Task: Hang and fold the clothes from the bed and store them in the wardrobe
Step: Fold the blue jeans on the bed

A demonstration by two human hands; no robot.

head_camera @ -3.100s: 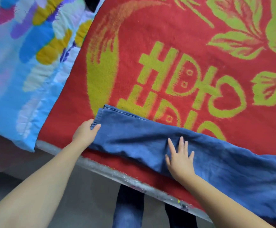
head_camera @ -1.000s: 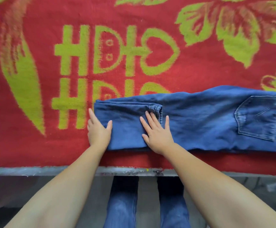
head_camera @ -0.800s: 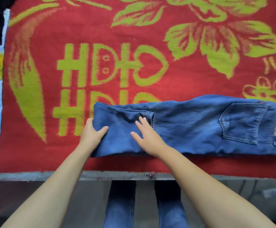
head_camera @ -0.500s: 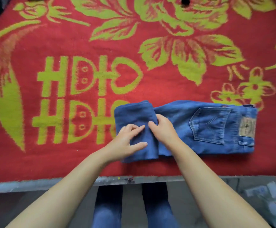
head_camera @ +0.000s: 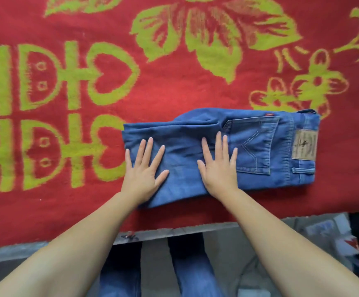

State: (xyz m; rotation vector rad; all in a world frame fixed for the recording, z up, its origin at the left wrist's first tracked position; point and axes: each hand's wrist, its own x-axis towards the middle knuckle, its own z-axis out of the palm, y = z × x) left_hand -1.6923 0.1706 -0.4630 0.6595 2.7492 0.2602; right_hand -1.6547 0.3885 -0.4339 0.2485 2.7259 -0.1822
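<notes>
Near the bed's front edge, on the red blanket, I see the folded jeans lying flat, waistband and leather patch to the right. My left hand and right hand both press flat on the folded-over leg end, fingers straight and spread, gripping nothing. Risk as I judge it: the thick denim fold may spring open once pressure lifts, or the bundle may slide skewed on the pile if lifted from one side only.
</notes>
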